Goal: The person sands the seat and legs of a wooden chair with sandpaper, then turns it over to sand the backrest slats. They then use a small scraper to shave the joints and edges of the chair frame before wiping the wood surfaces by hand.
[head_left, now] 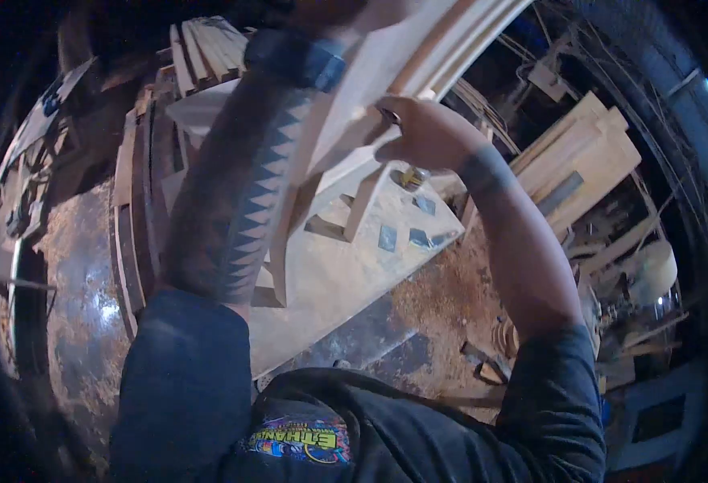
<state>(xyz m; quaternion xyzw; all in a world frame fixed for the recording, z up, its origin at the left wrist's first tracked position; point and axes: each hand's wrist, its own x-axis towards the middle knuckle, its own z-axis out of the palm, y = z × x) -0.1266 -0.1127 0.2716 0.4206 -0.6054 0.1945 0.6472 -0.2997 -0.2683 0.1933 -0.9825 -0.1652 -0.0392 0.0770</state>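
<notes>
A large pale wooden piece [378, 60] with long grooved edges stands tilted over the bench, rising out of the top of the view. My right hand [426, 137], with a ring on one finger, is closed round its right edge. My left hand [354, 14] is at the top of the view, dark and partly cut off, against the upper part of the wood; its fingers are hidden. A dark watch band [296, 60] is on my left wrist. Below the piece, wooden legs or struts [359, 201] reach to the pale bench top [330, 294].
Small dark flat pieces [388, 237] and a yellowish roundish item [411, 177] lie on the bench. Stacked boards [583, 165] stand at the right, with more boards [207, 48] at the upper left. Sawdust [442, 322] covers the floor by the bench edge.
</notes>
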